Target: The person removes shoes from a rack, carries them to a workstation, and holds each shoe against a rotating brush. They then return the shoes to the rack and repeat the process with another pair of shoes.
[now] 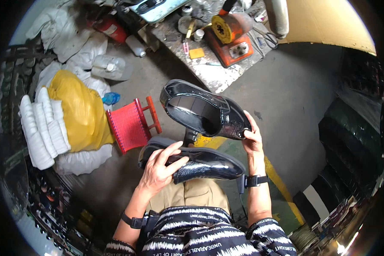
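Note:
Two glossy black slip-on shoes are held up in front of me. My right hand (252, 135) grips the farther shoe (234, 112) by its toe, the thumb on the upper. That shoe's opening faces up and shows a dark insole. My left hand (160, 170) is wrapped over the heel end of the nearer shoe (213, 165), whose toe points right. This shoe lies tilted on its side, and part of its opening is covered by my fingers. The two shoes are close together but apart.
A worn worktable (222, 79) ahead carries an orange-red bench grinder (232, 40), a yellow block (196, 53) and small jars. To the left are a red woven stool (129, 127), a yellow sack (79, 113), white rolls (42, 132) and a plastic jug (111, 67). Dark stacked material (343, 132) stands right.

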